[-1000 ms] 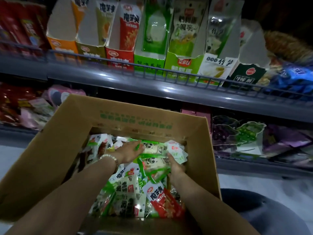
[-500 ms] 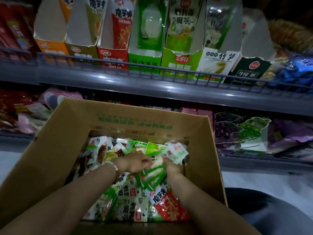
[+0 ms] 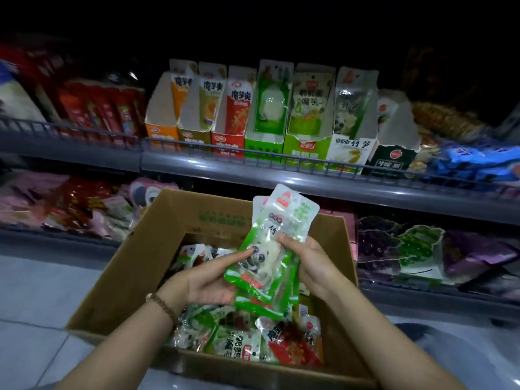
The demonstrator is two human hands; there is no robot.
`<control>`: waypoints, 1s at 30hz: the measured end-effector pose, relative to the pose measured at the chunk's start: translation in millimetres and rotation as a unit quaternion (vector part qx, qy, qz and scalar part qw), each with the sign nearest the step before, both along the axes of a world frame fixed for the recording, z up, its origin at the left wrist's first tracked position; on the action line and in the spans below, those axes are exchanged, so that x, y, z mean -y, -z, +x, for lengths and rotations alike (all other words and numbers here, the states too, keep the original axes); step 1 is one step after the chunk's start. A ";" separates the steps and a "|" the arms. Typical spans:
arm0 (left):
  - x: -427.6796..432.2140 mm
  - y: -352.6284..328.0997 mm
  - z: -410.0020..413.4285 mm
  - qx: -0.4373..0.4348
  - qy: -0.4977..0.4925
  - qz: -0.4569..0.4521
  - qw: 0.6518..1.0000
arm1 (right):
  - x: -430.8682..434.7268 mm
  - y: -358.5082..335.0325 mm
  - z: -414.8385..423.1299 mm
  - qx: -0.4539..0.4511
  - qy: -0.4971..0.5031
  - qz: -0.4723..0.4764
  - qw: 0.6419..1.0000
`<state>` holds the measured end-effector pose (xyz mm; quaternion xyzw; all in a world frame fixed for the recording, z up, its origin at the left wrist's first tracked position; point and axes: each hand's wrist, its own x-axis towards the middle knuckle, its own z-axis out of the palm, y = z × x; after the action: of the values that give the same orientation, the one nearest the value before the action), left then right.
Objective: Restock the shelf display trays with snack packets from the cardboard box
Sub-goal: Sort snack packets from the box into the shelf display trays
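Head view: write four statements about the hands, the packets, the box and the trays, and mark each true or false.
1. The left hand and right hand both hold green panda packets above the cardboard box. True.
2. The cardboard box is empty. False: many snack packets lie in it.
3. A beaded bracelet is on the right wrist. False: it is on the left wrist.
4. The display trays stand on the upper shelf. True.
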<state>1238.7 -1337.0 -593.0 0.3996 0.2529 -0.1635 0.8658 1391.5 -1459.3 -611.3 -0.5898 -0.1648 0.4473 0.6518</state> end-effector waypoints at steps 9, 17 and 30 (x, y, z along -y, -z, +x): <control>38.9 -8.4 -6.0 0.028 -0.088 0.317 0.944 | -1.9 -20.1 -29.3 0.061 0.027 -0.034 0.997; 35.5 -15.3 -17.0 0.084 -0.255 0.332 0.904 | 22.5 -10.3 -22.1 0.011 0.085 -0.024 0.996; 40.3 -25.5 -14.7 0.097 -0.244 0.480 0.837 | 25.3 -21.0 -19.6 -0.077 0.059 0.008 0.995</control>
<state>1224.0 -1377.3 -567.5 0.7046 0.3037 0.2344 0.5970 1371.9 -1484.6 -590.3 -0.5573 -0.0829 0.4506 0.6924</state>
